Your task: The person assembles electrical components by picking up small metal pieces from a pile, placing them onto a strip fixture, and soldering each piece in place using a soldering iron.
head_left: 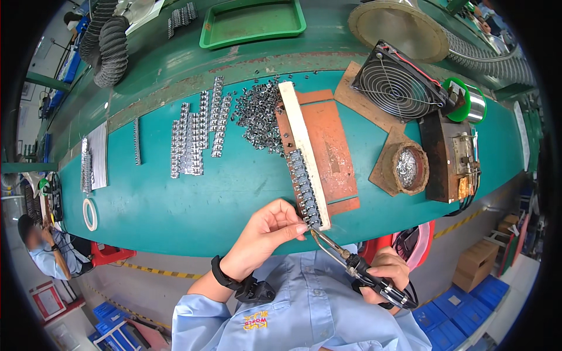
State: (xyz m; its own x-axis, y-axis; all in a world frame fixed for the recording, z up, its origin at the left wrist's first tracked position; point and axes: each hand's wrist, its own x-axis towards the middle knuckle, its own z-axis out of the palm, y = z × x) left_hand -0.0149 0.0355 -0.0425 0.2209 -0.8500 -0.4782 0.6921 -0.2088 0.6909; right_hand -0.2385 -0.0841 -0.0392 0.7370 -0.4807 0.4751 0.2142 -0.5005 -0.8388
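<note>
My right hand [386, 274] is wrapped round a soldering iron [358, 266] with a thin metal tube along its shaft. Its tip reaches the near end of a row of small circuit boards [303, 186], each carrying little dark parts. That row lies along a long pale wooden bar [303, 140] on a brown board [331, 152]. Thumb and fingertips of my left hand [263, 234] are pinched together beside the iron's tip, at the row's near end. Whatever sits between them is too small to make out. Past the row's far end is a heap of small black-and-metal components [257, 117].
Several finished-looking board strips [190, 143] lie left of the heap. A white ring of tape [89, 214] is near the left edge. On the right stand a fan [401, 79], a solder spool [475, 104], a round pot [408, 167] and a metal box [448, 155]. A green tray [252, 44] sits behind.
</note>
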